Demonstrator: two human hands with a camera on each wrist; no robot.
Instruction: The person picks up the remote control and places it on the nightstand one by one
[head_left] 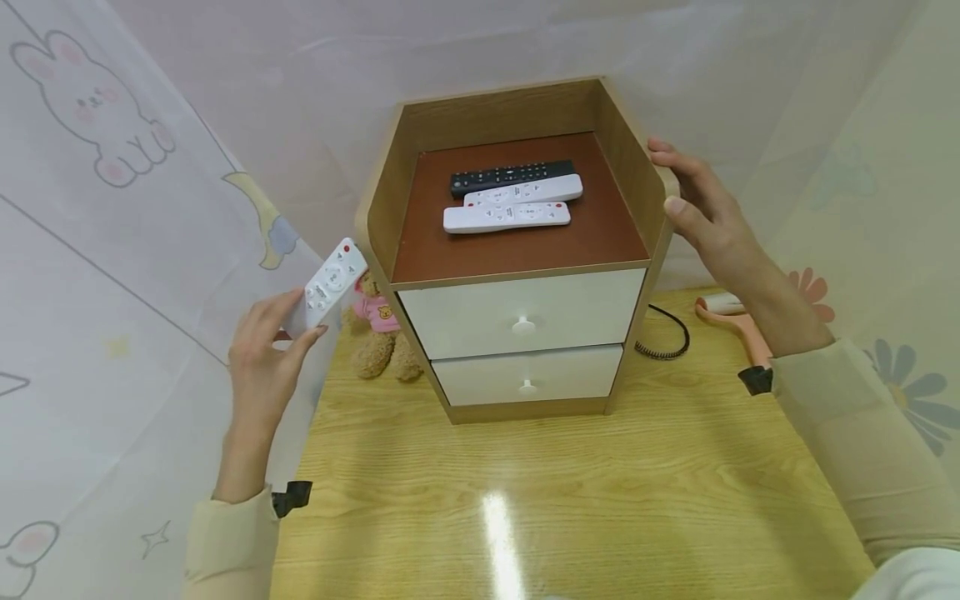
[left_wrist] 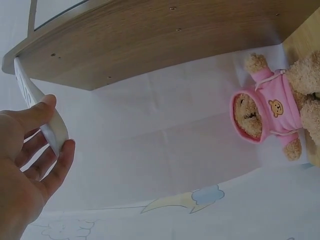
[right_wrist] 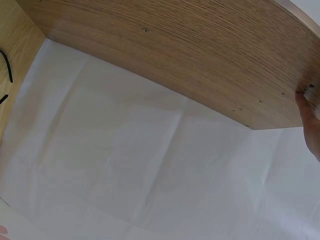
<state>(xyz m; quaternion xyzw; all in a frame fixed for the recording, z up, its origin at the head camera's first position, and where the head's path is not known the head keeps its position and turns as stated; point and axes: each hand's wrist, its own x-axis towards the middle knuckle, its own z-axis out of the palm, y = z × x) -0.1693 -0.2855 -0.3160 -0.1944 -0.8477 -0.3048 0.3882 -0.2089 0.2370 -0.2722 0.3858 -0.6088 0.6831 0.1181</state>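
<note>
My left hand [head_left: 262, 350] pinches a white remote control [head_left: 333, 279] by its lower end, thumb on one side and fingers on the other. The remote is tilted, its red button at the upper end, and overlaps the cabinet's left front edge in the head view. In the left wrist view, the same remote [left_wrist: 37, 100] appears nearly edge-on. My right hand [head_left: 712, 217] rests against the outside of the cabinet's right panel [head_left: 626, 167], fingertips near its upper edge. Inside the cabinet's top tray [head_left: 450, 258] lie a black remote [head_left: 510, 177] and two white remotes, the nearer one [head_left: 506, 217] in front.
Below the tray are two white drawers, the upper one [head_left: 480, 321] and the lower one [head_left: 562, 377]. A teddy bear [left_wrist: 277, 107] in a pink hoodie sits left of the cabinet. To the right lie a black coiled cord [head_left: 663, 354] and a peach-handled roller [head_left: 738, 317] on the wooden table [head_left: 420, 492].
</note>
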